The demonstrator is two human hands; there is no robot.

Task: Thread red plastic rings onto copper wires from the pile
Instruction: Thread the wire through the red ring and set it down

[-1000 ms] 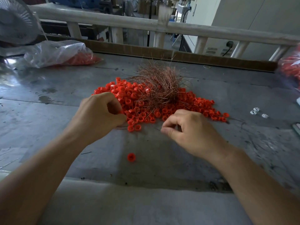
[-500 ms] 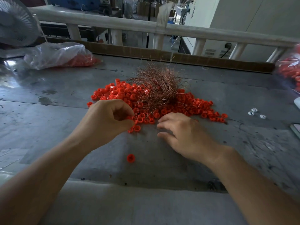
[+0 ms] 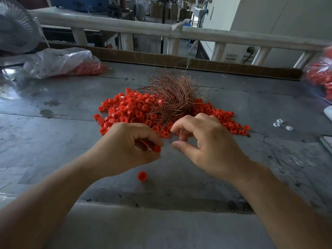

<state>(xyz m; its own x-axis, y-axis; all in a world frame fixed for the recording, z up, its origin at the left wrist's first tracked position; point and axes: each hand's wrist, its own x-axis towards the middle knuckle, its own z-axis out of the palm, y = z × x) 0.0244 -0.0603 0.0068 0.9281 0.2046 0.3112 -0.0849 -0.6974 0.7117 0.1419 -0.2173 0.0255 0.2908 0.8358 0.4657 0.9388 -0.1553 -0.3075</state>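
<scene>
- My left hand [image 3: 129,146] sits just in front of the pile of red rings [image 3: 133,108], fingers curled round one ring [image 3: 157,149].
- My right hand [image 3: 210,146] is also in front of the pile. Its thumb and fingers are curled and narrowly apart, and I cannot tell if they hold a wire.
- The copper wires [image 3: 172,99] lie tangled on top of the pile.
- Far left of the pile, a clear bag [image 3: 59,62] holds more red rings. Right of the pile, a second bag [image 3: 321,78] does too.

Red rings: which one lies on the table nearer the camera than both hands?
The lone ring just below the left hand; the pile lies farther away.
</scene>
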